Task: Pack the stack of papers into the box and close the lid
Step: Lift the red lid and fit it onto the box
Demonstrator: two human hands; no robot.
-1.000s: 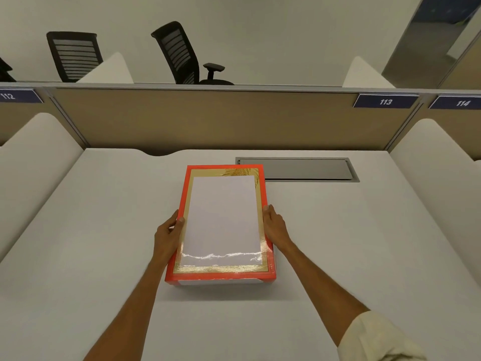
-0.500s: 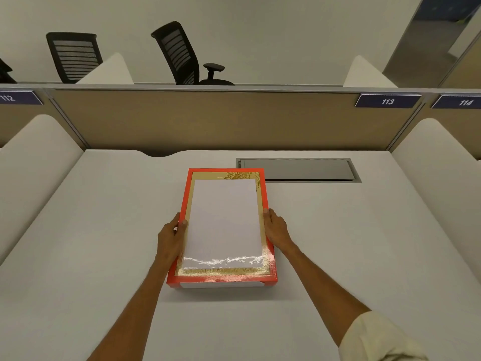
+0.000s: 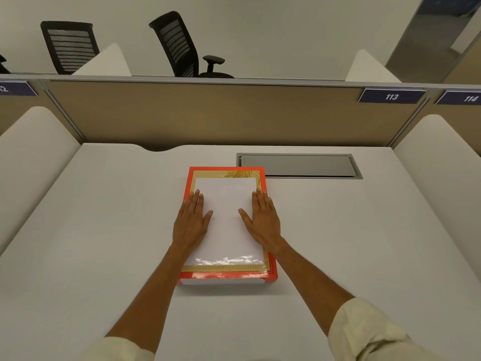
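An orange-red box (image 3: 226, 276) lies flat on the white desk (image 3: 104, 230), its lid (image 3: 226, 204) on top, glossy white in the middle with a gold border. A white strip of the lower part shows under the lid's near edge. No loose papers are visible. My left hand (image 3: 191, 221) lies flat, palm down, on the left side of the lid, fingers together pointing away. My right hand (image 3: 261, 218) lies flat on the right side in the same way. Neither hand holds anything.
A grey metal cable hatch (image 3: 299, 165) is set into the desk just behind and right of the box. A tan partition (image 3: 221, 113) closes the back, white side panels flank the desk. Two black office chairs (image 3: 179, 45) stand beyond the partition.
Both hands left the box's side edges and moved onto the top of the lid, now lying flat. The box has stayed in place.
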